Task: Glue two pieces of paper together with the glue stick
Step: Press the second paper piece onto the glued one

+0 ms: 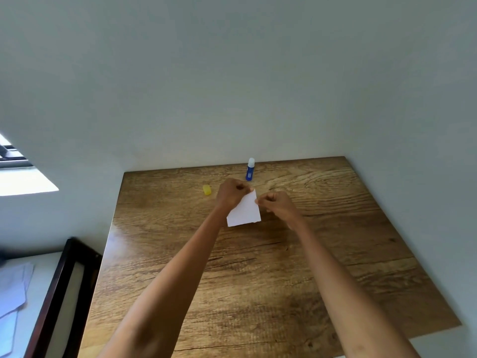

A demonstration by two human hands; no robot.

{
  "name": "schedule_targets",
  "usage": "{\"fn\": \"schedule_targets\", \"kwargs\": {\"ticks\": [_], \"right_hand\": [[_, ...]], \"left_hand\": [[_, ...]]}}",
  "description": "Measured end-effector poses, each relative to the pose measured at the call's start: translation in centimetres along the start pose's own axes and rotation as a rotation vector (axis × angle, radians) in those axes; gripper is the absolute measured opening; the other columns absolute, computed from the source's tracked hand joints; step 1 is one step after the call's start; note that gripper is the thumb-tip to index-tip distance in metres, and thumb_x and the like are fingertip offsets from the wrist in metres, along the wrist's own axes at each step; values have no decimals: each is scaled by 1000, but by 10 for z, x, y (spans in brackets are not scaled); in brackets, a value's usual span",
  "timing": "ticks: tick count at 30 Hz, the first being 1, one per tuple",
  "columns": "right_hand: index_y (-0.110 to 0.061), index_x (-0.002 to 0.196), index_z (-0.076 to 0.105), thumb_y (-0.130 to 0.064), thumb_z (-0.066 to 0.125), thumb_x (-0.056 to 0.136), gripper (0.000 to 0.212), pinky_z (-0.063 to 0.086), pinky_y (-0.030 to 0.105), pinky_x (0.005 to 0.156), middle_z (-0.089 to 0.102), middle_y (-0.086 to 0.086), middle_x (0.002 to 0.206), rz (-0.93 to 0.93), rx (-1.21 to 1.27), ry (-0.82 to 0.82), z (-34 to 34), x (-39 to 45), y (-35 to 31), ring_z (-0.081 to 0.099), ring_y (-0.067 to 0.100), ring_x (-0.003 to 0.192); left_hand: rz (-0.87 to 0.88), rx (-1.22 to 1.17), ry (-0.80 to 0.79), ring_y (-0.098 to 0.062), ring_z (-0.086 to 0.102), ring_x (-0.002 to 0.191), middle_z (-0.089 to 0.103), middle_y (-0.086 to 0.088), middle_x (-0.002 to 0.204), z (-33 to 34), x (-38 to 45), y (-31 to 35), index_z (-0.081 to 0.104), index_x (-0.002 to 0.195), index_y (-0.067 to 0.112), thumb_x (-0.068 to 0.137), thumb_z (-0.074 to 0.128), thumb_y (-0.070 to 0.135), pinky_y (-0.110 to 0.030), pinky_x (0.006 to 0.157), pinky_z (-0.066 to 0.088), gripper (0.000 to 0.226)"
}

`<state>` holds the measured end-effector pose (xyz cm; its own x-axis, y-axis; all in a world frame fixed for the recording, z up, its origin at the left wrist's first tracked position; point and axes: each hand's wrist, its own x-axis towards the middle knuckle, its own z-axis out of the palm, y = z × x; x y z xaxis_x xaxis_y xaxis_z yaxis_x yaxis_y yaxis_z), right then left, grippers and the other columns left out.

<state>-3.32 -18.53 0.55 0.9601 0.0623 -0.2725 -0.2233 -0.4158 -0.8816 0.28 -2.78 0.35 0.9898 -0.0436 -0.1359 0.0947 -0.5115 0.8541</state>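
Observation:
A white paper is held tilted just above the wooden table, its lower edge near the surface. My left hand pinches its top left edge and my right hand pinches its right edge. Whether it is one sheet or two pressed together cannot be told. The blue glue stick stands upright and uncapped, white glue showing, near the table's far edge behind my hands. Its yellow cap lies on the table to the left of my left hand.
The table stands against a pale wall on its far and right sides. To the left, lower down, is a dark-framed surface with loose white sheets. A window shows at the far left.

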Motion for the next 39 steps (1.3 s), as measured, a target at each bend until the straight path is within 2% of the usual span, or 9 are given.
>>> {"fn": "schedule_targets", "kwargs": {"ticks": [4,9,15,20,27,30,32,36,39], "right_hand": [[-11,94,71,-25,68,83,18,47,26,78,72,10,102,24,-29,-22,1,-5,4,66,23,93],[-15,87,73,-23,68,83,10,40,31,92,72,-3,99,71,-48,-33,-1,-7,8,60,1,85],[-15,93,71,-30,65,85,17,50,18,63,71,0,91,73,116,5,-4,-11,12,62,7,78],[-11,99,68,-25,67,85,20,55,19,63,70,4,85,124,295,45,7,-10,13,66,9,73],[-10,101,64,-19,64,87,17,52,18,57,67,2,87,195,409,272,2,-3,10,64,11,77],[-3,101,65,-19,64,87,21,51,20,55,68,8,91,169,362,357,2,0,9,63,15,78],[-3,99,64,-19,63,88,20,50,21,56,67,9,94,151,350,424,3,1,8,63,17,81],[-17,90,61,-19,63,88,4,47,15,51,64,1,90,139,372,479,4,1,7,61,10,76],[-19,86,60,-19,64,87,4,47,14,51,64,1,91,129,362,461,5,1,8,61,7,75]], "left_hand": [[-46,-50,77,-12,57,71,70,-4,93,-3,6,-4,73,90,10,86,64,26,-25,59,40,18],[-100,-131,160,-2,51,63,62,2,83,-8,9,-5,72,92,11,87,64,24,-19,51,35,17],[-199,-346,270,-14,57,72,66,-3,87,-1,-2,-4,65,79,17,88,62,24,-28,60,45,12],[-314,-366,347,-19,59,85,67,-5,100,12,-11,-2,65,95,14,91,57,30,-35,73,47,18],[-249,-149,199,-22,62,98,68,-7,112,11,-16,-9,65,112,10,86,64,29,-42,86,54,32],[-268,-270,86,-22,63,96,65,-11,116,8,-18,-9,60,119,4,87,64,17,-37,76,57,35],[-308,-329,24,-20,63,87,66,-12,110,5,-21,-9,58,119,2,86,64,12,-28,63,57,35],[-384,-357,27,-14,61,62,63,-7,75,2,-23,-14,63,106,-1,83,67,10,-25,55,57,26],[-413,-390,28,-14,60,61,62,-7,74,2,-23,-16,64,103,0,83,68,12,-27,56,58,23]]}}
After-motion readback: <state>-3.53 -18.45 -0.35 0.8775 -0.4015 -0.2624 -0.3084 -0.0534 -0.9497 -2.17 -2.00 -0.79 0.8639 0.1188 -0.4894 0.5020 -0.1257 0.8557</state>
